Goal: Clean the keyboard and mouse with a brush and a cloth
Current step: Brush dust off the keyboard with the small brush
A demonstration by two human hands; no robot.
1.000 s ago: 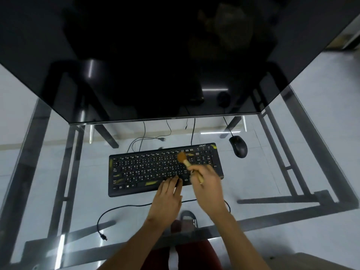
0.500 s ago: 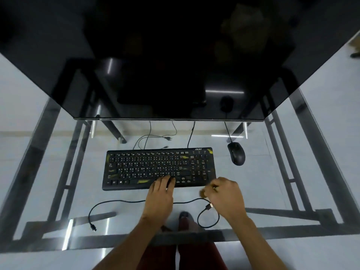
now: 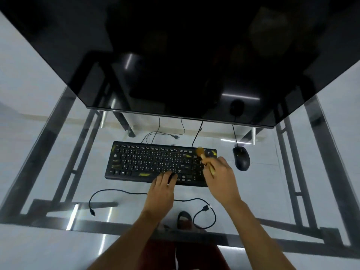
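Glossy black monitor point(image 3: 175, 55), mirror-smooth. Clear glass desk point(image 3: 48, 156), shiny, on dark metal frame point(image 3: 288, 166). Matt black plastic keyboard point(image 3: 155, 162) with yellow smears. Mouse point(image 3: 241, 158) black plastic, faint sheen. Brush point(image 3: 204, 157): pale wood handle, soft tan bristles. Cable point(image 3: 120, 190) smooth black.

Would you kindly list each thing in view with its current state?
Keyboard: flat on the glass desk, yellow smudges on it.
Brush: gripped by the right hand, bristles over the keyboard's far right corner.
Left hand: fingers straight, resting on the keyboard's near edge.
Mouse: untouched, right of the keyboard.
Monitor: dark.
Loose cable: unplugged.
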